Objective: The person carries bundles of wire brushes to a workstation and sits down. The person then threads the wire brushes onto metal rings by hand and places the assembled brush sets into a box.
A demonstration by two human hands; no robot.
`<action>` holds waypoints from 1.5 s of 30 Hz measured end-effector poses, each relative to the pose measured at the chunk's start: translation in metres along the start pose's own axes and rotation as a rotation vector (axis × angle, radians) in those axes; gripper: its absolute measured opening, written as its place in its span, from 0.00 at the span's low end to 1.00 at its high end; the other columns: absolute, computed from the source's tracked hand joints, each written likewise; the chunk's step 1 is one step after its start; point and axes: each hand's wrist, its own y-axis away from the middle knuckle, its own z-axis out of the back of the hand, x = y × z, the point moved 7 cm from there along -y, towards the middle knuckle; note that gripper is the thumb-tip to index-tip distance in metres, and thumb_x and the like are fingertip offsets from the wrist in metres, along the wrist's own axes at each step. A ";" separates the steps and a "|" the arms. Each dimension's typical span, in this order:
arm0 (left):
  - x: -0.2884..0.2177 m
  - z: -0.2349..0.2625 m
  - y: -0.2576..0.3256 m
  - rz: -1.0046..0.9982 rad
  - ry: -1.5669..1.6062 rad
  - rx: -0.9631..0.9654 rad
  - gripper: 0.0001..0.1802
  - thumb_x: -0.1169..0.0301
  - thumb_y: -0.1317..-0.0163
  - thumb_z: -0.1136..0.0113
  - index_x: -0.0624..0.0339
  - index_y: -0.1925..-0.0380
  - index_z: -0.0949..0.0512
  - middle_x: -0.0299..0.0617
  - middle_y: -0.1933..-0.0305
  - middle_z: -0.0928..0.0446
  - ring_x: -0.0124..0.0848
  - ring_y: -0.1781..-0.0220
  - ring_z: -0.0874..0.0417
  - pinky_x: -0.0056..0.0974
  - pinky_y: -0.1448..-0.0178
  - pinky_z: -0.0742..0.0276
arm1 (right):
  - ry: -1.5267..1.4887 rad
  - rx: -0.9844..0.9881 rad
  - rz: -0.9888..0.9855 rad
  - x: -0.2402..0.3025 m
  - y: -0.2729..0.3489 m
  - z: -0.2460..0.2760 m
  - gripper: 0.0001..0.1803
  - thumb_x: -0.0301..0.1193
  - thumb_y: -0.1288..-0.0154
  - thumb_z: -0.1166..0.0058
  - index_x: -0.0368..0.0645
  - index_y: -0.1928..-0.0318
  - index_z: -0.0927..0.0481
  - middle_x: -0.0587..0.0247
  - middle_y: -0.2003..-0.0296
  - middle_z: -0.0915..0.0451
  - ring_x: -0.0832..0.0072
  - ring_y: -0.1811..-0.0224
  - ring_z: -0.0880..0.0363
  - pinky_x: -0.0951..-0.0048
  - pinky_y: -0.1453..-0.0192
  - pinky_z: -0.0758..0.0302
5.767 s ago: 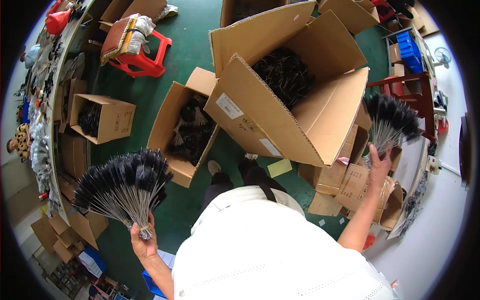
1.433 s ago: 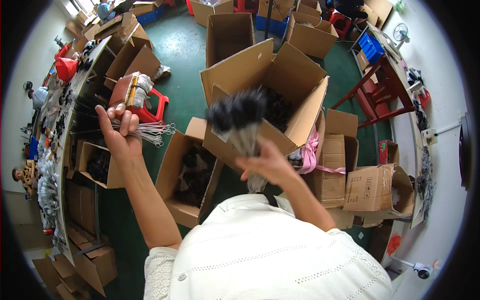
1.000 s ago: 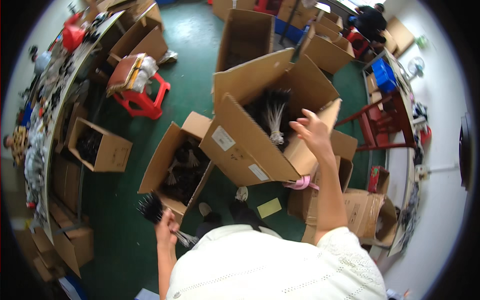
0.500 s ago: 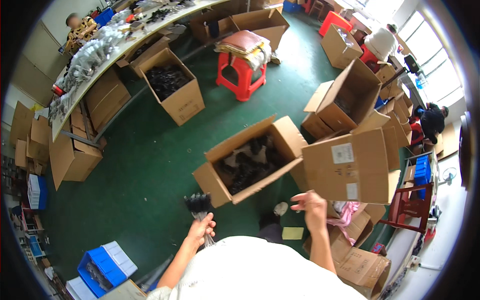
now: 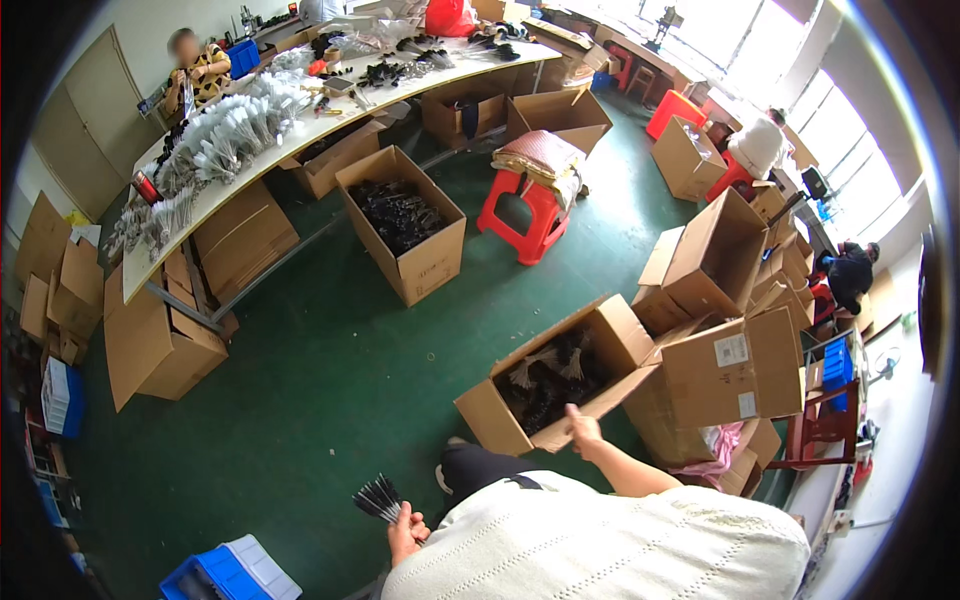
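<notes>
My left hand (image 5: 405, 532) is closed around a bundle of thin-stemmed brushes (image 5: 377, 498) with black bristle heads, held low in front of my body. The heads fan out to the left. To the right, my right hand (image 5: 584, 432) is at the near edge of an open cardboard box (image 5: 494, 420), thumb up over the rim and the other fingers mostly hidden; it appears to grip that edge. Inside the box lie black brushes, with several pale stem bundles (image 5: 535, 370) fanned out on top.
A second box (image 5: 432, 273) of black brushes stands ahead, beside a red stool (image 5: 522, 222) with cushions. The long table (image 5: 330, 125) holds many pale bundles. Stacked cartons (image 5: 735, 365) crowd the right; blue bins (image 5: 225, 578) sit lower left. Other people sit farther off.
My view has swung up and leftward, so the box appears farther right. My right hand has come from spread fingers in the air to the box's near edge. The left still holds the brushes.
</notes>
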 end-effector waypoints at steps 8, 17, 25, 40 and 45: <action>-0.062 -0.075 -0.019 -0.318 -0.565 -0.122 0.25 0.52 0.37 0.45 0.64 0.81 0.26 0.36 0.84 0.27 0.20 0.86 0.33 0.30 0.82 0.35 | -0.641 0.166 -0.277 -0.021 -0.071 -0.031 0.23 0.50 0.33 0.57 0.41 0.68 0.25 0.63 0.79 0.26 0.71 0.80 0.24 0.72 0.79 0.27; -0.159 -0.287 -0.167 -0.247 -0.722 0.098 0.15 0.62 0.38 0.40 0.61 0.77 0.26 0.37 0.82 0.25 0.19 0.87 0.31 0.28 0.83 0.37 | -0.499 0.212 -0.126 0.118 -0.204 -0.039 0.20 0.49 0.35 0.51 0.46 0.72 0.22 0.69 0.81 0.26 0.79 0.85 0.31 0.75 0.81 0.35; -0.221 -0.593 -0.245 -0.088 -0.808 0.282 0.15 0.61 0.40 0.38 0.61 0.74 0.26 0.35 0.85 0.29 0.21 0.90 0.35 0.29 0.87 0.36 | -0.583 -0.202 -0.222 0.262 -0.279 0.113 0.28 0.53 0.37 0.50 0.45 0.84 0.32 0.73 0.91 0.41 0.80 0.93 0.47 0.77 0.89 0.46; -0.363 -0.912 -0.407 -0.107 -0.723 0.478 0.10 0.66 0.39 0.40 0.57 0.75 0.28 0.35 0.82 0.29 0.20 0.89 0.35 0.29 0.85 0.34 | -0.570 -0.221 -0.247 0.521 -0.456 0.024 0.31 0.61 0.39 0.57 0.44 0.73 0.26 0.73 0.89 0.41 0.79 0.91 0.45 0.75 0.88 0.45; -0.460 -1.013 -0.481 -0.339 -0.739 0.515 0.06 0.71 0.39 0.43 0.60 0.71 0.28 0.37 0.79 0.27 0.21 0.88 0.31 0.29 0.84 0.32 | -0.548 -0.145 -0.188 0.696 -0.529 -0.021 0.30 0.61 0.38 0.59 0.45 0.70 0.25 0.73 0.89 0.41 0.79 0.91 0.44 0.75 0.88 0.44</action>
